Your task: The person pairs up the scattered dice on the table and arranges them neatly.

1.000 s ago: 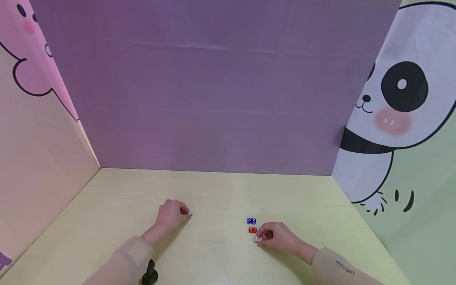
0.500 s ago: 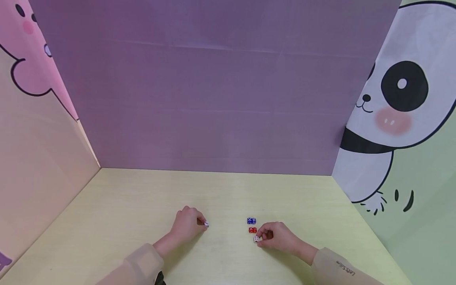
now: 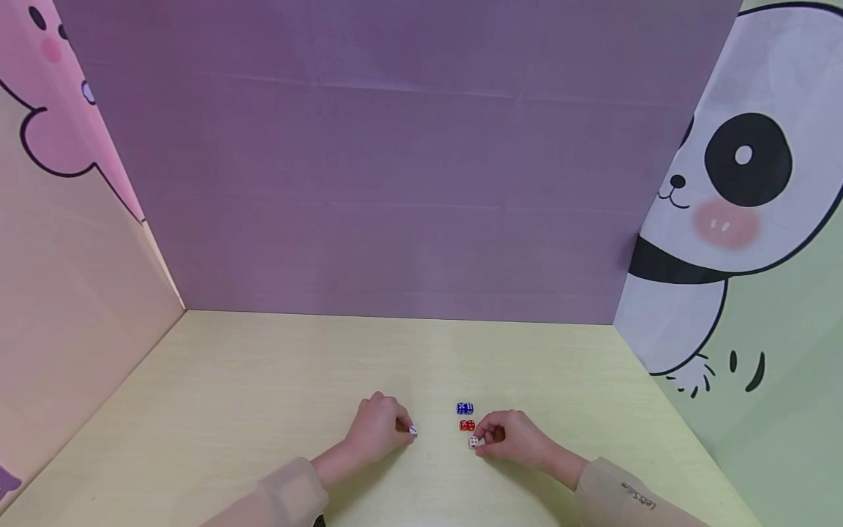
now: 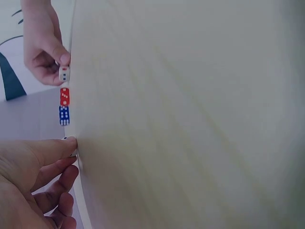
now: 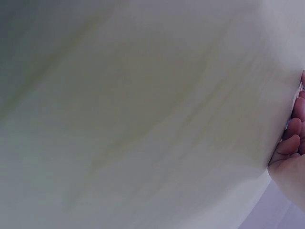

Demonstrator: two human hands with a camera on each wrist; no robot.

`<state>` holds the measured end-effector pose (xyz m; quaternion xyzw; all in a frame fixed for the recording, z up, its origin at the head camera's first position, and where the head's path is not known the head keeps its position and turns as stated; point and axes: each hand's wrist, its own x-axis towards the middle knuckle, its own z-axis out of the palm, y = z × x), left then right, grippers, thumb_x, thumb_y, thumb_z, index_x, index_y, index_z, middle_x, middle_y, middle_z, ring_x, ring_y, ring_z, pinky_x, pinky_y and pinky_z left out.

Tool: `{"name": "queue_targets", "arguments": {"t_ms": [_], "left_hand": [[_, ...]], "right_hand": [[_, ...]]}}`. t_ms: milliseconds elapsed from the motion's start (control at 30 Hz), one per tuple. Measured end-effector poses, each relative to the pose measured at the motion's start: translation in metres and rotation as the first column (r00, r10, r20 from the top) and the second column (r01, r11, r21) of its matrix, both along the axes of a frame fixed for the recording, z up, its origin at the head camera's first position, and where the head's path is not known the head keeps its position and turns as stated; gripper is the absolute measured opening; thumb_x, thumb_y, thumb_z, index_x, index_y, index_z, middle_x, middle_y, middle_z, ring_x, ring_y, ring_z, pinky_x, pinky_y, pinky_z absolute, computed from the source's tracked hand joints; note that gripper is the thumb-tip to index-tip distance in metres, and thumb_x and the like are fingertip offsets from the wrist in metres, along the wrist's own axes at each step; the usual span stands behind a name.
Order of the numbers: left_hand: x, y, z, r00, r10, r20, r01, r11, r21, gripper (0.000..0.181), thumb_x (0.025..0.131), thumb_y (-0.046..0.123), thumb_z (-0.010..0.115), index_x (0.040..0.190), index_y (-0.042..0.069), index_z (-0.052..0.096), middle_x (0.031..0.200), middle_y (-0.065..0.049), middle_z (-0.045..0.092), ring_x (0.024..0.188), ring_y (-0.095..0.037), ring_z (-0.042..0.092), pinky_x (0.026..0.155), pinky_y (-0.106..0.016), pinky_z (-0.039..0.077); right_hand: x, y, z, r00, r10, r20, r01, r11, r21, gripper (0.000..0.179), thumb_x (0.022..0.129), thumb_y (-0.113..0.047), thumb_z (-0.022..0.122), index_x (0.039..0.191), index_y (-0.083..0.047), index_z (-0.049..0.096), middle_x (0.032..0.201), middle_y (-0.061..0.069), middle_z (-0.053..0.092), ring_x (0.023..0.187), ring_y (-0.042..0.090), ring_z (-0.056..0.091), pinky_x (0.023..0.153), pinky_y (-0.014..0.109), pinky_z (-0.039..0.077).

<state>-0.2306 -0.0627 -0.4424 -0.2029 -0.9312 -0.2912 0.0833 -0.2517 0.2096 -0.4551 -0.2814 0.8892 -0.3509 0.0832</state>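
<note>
My left hand pinches a white die between thumb and fingertips, left of the dice group. In the left wrist view that die is mostly covered by the thumb and fingers. My right hand holds another white die at the front of the group, with its thumb and fingers at the die's right side. Just behind it lie red dice, side by side. Blue dice form a row behind the red ones. The right wrist view shows only part of a hand at its right edge.
The pale wooden table runs back to a purple wall. A panda-printed panel stands on the right, and a pinkish panel on the left.
My left hand has moved right and toward the front, bringing its white die closer to the group. My right hand and the red and blue dice have stayed in place.
</note>
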Motion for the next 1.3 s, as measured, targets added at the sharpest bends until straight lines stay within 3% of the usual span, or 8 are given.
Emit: {"name": "queue_targets", "arguments": {"t_ms": [367,700,1033,1300], "left_hand": [[0.005,0.028,0.004,0.999,-0.029,0.013,0.029,0.999,-0.038,0.012,0.067,0.016,0.084,0.068,0.014,0.073,0.066,0.009,0.06,0.071,-0.01,0.042,0.069,-0.03,0.031],[0.003,0.051,0.004,0.997,-0.056,0.059,0.059,0.997,-0.049,0.011,0.067,0.019,0.084,0.071,0.015,0.075,0.067,0.01,0.061,0.073,-0.01,0.043,0.071,-0.03,0.032],[0.0,0.066,0.001,0.995,-0.085,0.054,0.087,0.996,-0.034,0.01,0.069,0.02,0.083,0.072,0.016,0.075,0.065,0.013,0.059,0.073,-0.009,0.04,0.072,-0.029,0.03],[-0.001,0.072,-0.002,0.996,-0.07,0.063,0.073,0.996,-0.047,0.009,0.069,0.021,0.083,0.073,0.016,0.076,0.066,0.013,0.056,0.073,-0.009,0.039,0.072,-0.029,0.03]], "right_hand": [[0.002,-0.001,0.004,1.0,-0.009,-0.005,0.009,1.0,0.005,0.014,0.077,-0.016,0.077,0.085,-0.01,0.067,0.069,-0.008,0.053,0.062,0.0,0.044,0.057,0.017,0.039],[0.001,-0.001,0.003,1.0,-0.009,-0.008,0.009,1.0,-0.016,0.015,0.077,-0.016,0.078,0.085,-0.009,0.067,0.069,-0.008,0.053,0.062,0.001,0.044,0.056,0.017,0.039],[0.001,0.0,0.0,1.0,-0.004,-0.009,0.004,1.0,-0.027,0.016,0.076,-0.016,0.078,0.086,-0.009,0.067,0.07,-0.008,0.054,0.062,0.0,0.045,0.056,0.017,0.04],[0.0,-0.001,0.0,1.0,0.001,-0.002,-0.001,0.999,-0.033,0.016,0.076,-0.014,0.078,0.086,-0.009,0.067,0.07,-0.006,0.055,0.062,0.0,0.045,0.056,0.017,0.04]]}}
